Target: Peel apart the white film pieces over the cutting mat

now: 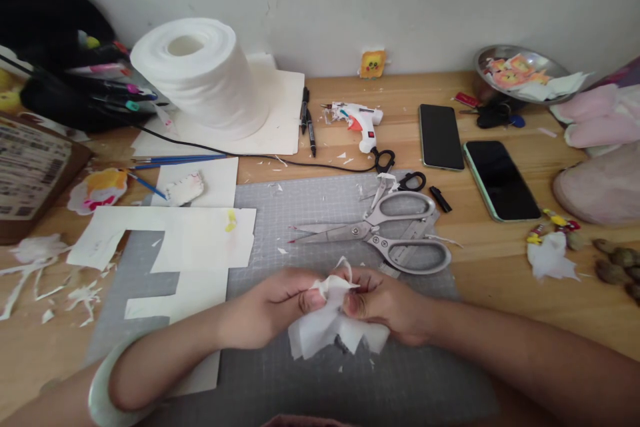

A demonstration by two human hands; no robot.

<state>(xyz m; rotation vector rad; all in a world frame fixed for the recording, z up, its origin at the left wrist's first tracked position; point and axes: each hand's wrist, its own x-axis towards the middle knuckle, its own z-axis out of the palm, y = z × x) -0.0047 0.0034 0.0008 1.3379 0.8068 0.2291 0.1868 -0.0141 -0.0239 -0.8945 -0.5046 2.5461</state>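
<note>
Between my hands is a crumpled white tissue [320, 323], raised over the grey cutting mat [270, 373]. My left hand [280, 303] pinches its left side with thumb and fingers. On the other side my right hand [380, 303] grips it the same way, the thumb bent inward. Loose tissue corners hang below both hands, and a small dark spot shows under them. Just beyond lie large grey metal scissors [370, 230], blades pointing left. Cut white paper pieces [200, 240] spread on the mat at the left.
A big white tissue roll [200, 80] stands at the back left. A hot glue gun [365, 123], two phones [440, 137] and a metal bowl [483, 77] of paper cut-outs sit toward the back and right. Paper scraps litter the table; a black cable crosses it.
</note>
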